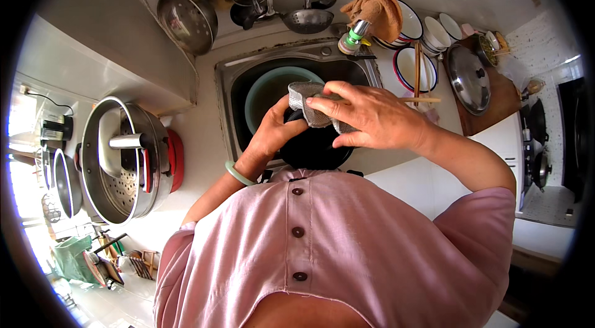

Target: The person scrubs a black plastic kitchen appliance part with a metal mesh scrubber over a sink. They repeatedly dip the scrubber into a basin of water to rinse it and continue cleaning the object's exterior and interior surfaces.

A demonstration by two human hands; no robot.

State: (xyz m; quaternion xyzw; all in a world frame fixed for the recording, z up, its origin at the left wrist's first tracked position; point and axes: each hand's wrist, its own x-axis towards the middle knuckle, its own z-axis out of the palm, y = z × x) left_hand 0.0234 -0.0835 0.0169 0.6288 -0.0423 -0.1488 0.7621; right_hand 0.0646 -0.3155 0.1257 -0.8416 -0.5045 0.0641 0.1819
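Observation:
My left hand (274, 130), with a pale green bangle at its wrist, grips the edge of a black round vessel (316, 147). The vessel is held at the sink's near side; its exact kind is too dark to tell. A grey mesh scouring cloth (310, 104) is in my right hand (367, 114), pressed at the vessel's upper edge beside my left fingertips. Beneath my hands, a light green basin (260, 91) sits in the stainless steel sink (239, 64). The faucet (359, 30) stands at the sink's far right corner.
Left on the counter is a large steel steamer pot (160, 156). To the right are enamel bowls (403, 68), wooden chopsticks (417, 72) and a steel lid (469, 79). An orange-brown cloth (379, 9) hangs behind the faucet. A skimmer (307, 20) and a colander (188, 19) hang on the wall.

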